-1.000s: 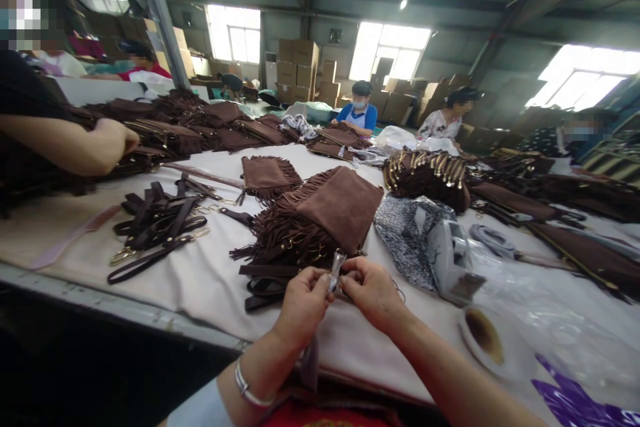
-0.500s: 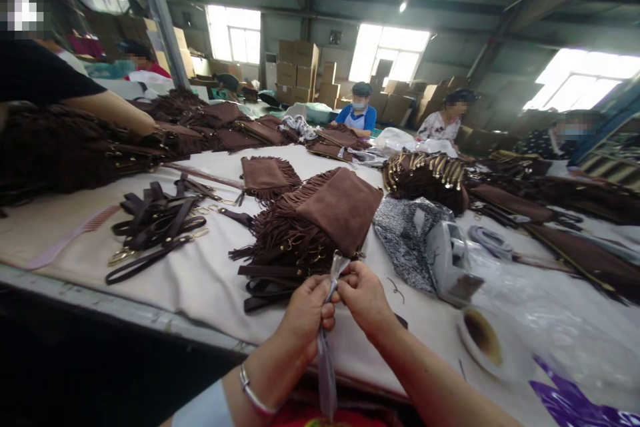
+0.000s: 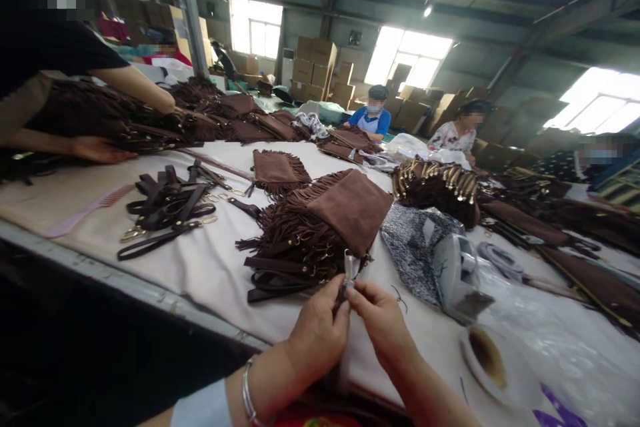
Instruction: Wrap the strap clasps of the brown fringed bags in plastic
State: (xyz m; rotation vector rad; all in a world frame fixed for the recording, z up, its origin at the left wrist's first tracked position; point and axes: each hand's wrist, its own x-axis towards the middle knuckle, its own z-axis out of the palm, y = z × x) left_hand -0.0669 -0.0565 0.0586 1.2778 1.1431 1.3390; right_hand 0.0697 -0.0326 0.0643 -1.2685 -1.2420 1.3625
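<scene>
In the head view my left hand [image 3: 316,328] and my right hand [image 3: 381,317] meet just in front of a pile of brown fringed suede pouches. Both are closed, fingertips pinching a thin translucent strip [image 3: 350,267] whose upper end reaches a gold-coloured metal fitting at the pile's near edge. My fingers hide the middle of the strip. The top pouch [image 3: 354,205] lies with its plain flat side up, its fringe [image 3: 280,223] spreading to the left. Dark wrist straps [image 3: 273,277] stick out below it, left of my hands.
Loose dark straps with gold clasps [image 3: 167,203] and a pink comb [image 3: 87,210] lie left. At right are a tape dispenser [image 3: 457,273], a patterned cloth [image 3: 417,243], a tape roll [image 3: 487,360] and clear plastic [image 3: 565,333]. A co-worker's arm [image 3: 133,83] reaches over pouches at far left.
My hands have come closer together on the strip, and its dangling lower length is now mostly hidden. The view has shifted left. At far left, a co-worker's other hand has come into view.
</scene>
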